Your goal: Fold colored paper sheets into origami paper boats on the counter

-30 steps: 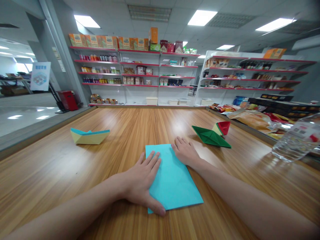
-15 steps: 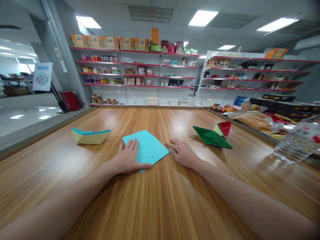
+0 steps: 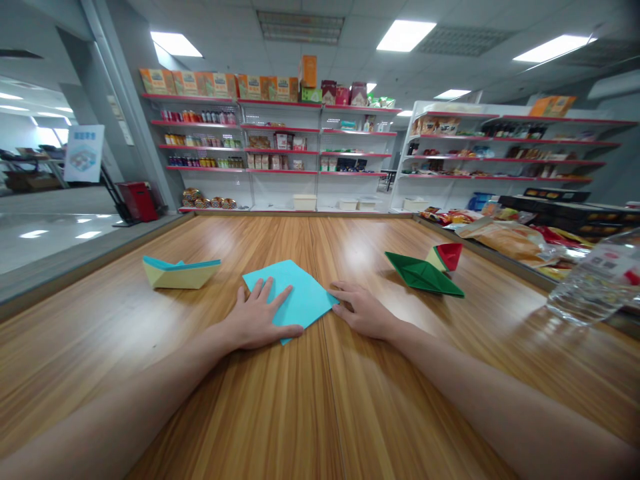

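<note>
A light blue sheet of paper (image 3: 305,297) lies flat on the wooden table, its corners pointing outward. My left hand (image 3: 260,317) rests flat on its left part, fingers spread and thumb stretched along the near edge. At the paper's right corner is my right hand (image 3: 365,310), with thumb and fingers closed about that corner. To the left stands a folded paper boat (image 3: 180,277), cream outside and blue inside. On the right a green paper boat (image 3: 425,275) lies tilted, and a red and cream folded paper piece (image 3: 447,257) touches or overlaps it behind.
A clear plastic bottle (image 3: 595,280) stands at the right, near snack packets (image 3: 510,240) and dark boxes (image 3: 575,213). Beyond the table (image 3: 240,233), shelves (image 3: 280,170) hold goods. A sign board (image 3: 84,153) stands at far left.
My right hand has moved slightly left onto the paper's right corner. The fingers of my left hand have spread wider on the sheet.
</note>
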### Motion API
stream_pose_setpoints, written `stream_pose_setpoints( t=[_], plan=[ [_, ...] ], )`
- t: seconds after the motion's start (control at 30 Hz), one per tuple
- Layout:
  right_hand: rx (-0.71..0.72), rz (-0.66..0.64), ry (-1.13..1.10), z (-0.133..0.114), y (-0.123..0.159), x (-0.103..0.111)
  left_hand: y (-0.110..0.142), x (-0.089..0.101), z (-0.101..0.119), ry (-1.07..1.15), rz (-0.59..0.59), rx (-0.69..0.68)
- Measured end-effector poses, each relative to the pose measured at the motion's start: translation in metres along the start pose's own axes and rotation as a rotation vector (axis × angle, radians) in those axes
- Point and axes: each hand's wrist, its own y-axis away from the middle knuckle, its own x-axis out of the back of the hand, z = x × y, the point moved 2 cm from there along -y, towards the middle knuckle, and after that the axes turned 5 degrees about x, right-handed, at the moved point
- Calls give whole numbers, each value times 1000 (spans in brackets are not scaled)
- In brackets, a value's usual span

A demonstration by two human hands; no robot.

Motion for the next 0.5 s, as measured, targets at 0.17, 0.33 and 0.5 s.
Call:
stream_pose_setpoints(
  t=[0.17, 0.33, 0.5],
  plan=[
    [-20, 32, -153, -2, -2, 3, 0, 0, -1, -6, -26, -95],
    [-61, 115, -225, 1, -3, 3, 2, 5, 2, 2, -91, -292],
    [-91, 147, -187, 9, -2, -2, 5, 9, 7, 8, -122, -391]
  ],
)
